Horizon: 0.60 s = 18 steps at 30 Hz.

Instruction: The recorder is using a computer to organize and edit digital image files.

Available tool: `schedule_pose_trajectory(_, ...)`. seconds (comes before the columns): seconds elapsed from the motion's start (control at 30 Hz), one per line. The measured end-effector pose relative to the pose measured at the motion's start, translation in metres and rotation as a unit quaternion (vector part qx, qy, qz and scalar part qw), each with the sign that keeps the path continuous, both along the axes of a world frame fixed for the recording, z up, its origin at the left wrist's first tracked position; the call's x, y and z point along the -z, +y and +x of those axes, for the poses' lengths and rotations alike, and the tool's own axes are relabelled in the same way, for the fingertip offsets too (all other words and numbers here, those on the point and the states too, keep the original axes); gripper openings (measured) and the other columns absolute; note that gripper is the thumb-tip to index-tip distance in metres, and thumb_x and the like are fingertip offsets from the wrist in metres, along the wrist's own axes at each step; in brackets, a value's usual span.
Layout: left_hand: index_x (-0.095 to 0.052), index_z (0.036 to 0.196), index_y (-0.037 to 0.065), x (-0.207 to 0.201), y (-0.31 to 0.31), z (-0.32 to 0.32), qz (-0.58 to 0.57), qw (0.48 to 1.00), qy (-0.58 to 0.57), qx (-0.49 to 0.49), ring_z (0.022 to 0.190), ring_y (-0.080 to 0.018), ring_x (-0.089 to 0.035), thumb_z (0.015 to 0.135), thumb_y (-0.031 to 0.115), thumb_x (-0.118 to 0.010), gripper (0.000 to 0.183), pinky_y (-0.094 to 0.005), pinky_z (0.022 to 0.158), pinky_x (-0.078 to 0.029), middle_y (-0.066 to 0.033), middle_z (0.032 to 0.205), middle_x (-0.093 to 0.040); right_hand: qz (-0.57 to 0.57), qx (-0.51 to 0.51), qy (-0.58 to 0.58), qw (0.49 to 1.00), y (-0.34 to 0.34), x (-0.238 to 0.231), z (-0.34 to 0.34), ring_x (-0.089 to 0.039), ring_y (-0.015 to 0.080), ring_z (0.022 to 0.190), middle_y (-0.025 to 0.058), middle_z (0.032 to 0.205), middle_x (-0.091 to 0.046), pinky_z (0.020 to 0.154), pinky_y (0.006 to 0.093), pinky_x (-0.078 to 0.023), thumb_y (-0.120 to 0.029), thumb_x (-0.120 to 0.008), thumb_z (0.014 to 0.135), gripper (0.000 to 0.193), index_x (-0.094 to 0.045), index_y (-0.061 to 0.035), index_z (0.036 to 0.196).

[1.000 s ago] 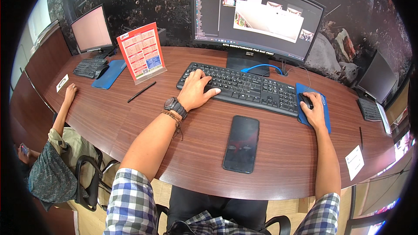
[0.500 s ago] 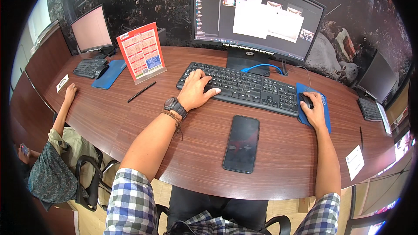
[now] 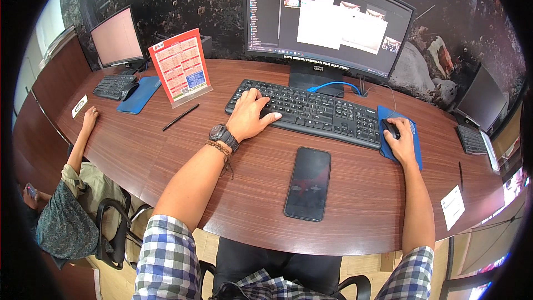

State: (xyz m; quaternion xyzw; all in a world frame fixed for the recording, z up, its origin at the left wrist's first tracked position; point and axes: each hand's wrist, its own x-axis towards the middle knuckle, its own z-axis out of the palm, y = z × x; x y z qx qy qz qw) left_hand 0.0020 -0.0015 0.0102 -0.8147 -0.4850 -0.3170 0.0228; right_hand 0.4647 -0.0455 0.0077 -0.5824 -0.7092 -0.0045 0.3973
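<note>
My left hand [image 3: 251, 115] lies over the left end of a black keyboard [image 3: 311, 111], its fingers spread on the keys and the thumb stretched to the right. A dark watch and a beaded bracelet circle that wrist. At the keyboard's right, my right hand [image 3: 402, 140] wraps round a black computer mouse [image 3: 391, 128], which rests on a blue mouse pad [image 3: 414, 156]. Behind the keyboard stands a wide curved monitor [image 3: 327, 19] showing a file window and pale boxes. Between my forearms a dark-screened smartphone [image 3: 308, 184] lies flat on the brown wooden desk [image 3: 250, 200].
A red-and-white sign [image 3: 180, 66] in a clear stand and a black pen [image 3: 180, 117] are left of the keyboard. Another monitor [image 3: 116, 38] stands farther left, near a seated person's arm [image 3: 83, 139]. A white card [image 3: 452, 207] lies at the right.
</note>
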Motion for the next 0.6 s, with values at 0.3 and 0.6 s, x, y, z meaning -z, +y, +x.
schedule_pose_trajectory(0.3,-0.068,0.120,-0.003,0.0018,0.0013,-0.0010,0.013,1.000,-0.006,0.007,0.108,-0.0330,-0.052,0.089,0.047,-0.072,0.059,-0.0438,0.097,-0.044,-0.0152,0.112,-0.055,0.002,0.000,0.003,1.000,0.0015,0.0020,0.0010,-0.059,0.0334,0.112,0.0158,0.117,-0.059,0.099,0.0397,-0.047,-0.013,-0.074,0.080,0.036,-0.068,-0.0038,0.115)
schedule_pose_trajectory(0.6,-0.067,0.120,-0.005,0.0003,-0.0004,-0.0003,0.009,1.000,-0.001,0.003,0.110,-0.0358,-0.055,0.090,0.044,-0.073,0.057,-0.0443,0.099,-0.045,-0.0177,0.115,-0.056,0.006,0.013,-0.001,1.000,0.0016,0.0022,0.0003,-0.059,0.0340,0.112,0.0163,0.117,-0.059,0.099,0.0401,-0.047,-0.013,-0.073,0.080,0.036,-0.067,-0.0028,0.115)
